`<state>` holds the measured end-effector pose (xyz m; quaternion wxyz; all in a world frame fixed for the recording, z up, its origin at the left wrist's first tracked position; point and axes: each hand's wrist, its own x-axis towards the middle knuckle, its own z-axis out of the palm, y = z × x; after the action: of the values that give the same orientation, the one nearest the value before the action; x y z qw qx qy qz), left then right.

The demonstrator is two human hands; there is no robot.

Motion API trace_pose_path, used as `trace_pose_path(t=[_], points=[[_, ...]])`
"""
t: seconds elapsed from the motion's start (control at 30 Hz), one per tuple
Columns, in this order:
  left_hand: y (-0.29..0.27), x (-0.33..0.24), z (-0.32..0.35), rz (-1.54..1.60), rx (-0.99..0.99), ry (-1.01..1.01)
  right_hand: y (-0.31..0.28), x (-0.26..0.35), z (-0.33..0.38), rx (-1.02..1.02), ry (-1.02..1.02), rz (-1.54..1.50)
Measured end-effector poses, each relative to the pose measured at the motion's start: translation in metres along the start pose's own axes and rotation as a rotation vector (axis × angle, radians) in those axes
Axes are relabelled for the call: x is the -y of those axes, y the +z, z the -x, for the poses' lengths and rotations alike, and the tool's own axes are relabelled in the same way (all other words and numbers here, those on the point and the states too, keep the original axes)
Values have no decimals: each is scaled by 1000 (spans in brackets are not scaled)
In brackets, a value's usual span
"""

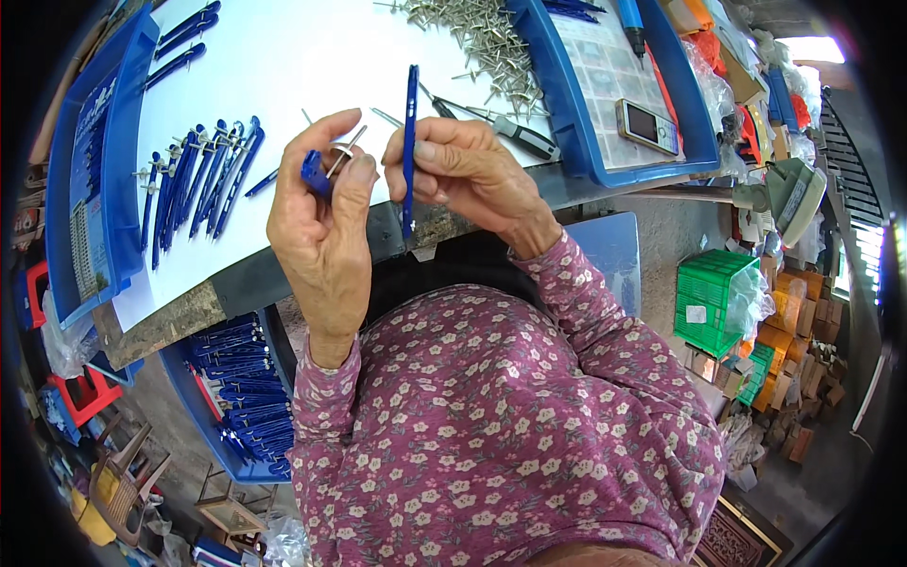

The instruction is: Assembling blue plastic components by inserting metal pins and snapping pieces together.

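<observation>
Pinched between the thumb and fingertips of my left hand (321, 227) is a thin silver metal pin with a small disc (347, 149). A blue plastic piece (315, 174) also sits in that hand against the index finger; most of it is hidden. My right hand (477, 175) grips a long, slim blue plastic strip (410, 132) by its middle, held upright in the picture. Both hands are close together above the table's near edge, a small gap between them. Left of them, several blue strips fitted with metal pins (203, 175) lie in a row on the white sheet (283, 71).
Loose metal pins (482, 42) are heaped at the back, near a grey-and-black cutter (524, 137). A blue tray (576, 142) on the right holds a mobile phone (647, 128). Another blue tray (128, 227) stands left. Below the table, a blue bin (213, 439) holds many blue strips.
</observation>
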<state>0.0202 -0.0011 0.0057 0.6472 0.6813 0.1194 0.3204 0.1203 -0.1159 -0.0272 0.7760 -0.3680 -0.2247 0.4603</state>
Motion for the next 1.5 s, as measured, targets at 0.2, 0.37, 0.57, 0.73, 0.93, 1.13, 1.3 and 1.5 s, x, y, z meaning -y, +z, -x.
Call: trace_pose_path(t=[0.2, 0.37, 0.57, 0.73, 0.93, 1.13, 1.3, 1.5], points=[[2, 1, 0, -200, 66, -51, -5, -5, 4, 78, 94, -272], [8, -4, -1, -169, 135, -105, -5, -11, 8, 72, 108, -292], [8, 1, 0, -88, 116, -124, -4, -13, 11, 91, 130, -344], [3, 7, 0, -69, 81, -176, -3, -13, 11, 99, 124, -342], [4, 7, -2, -58, 101, -206, -1, -14, 11, 28, 159, -408], [0, 15, -5, -68, 100, -226, 6, -10, 12, 72, 182, -554], [1, 17, -6, 55, 118, -268, 10, -8, 14, 73, 213, -651], [3, 17, -7, 55, 125, -253, 12, -11, 16, 39, 158, -645]])
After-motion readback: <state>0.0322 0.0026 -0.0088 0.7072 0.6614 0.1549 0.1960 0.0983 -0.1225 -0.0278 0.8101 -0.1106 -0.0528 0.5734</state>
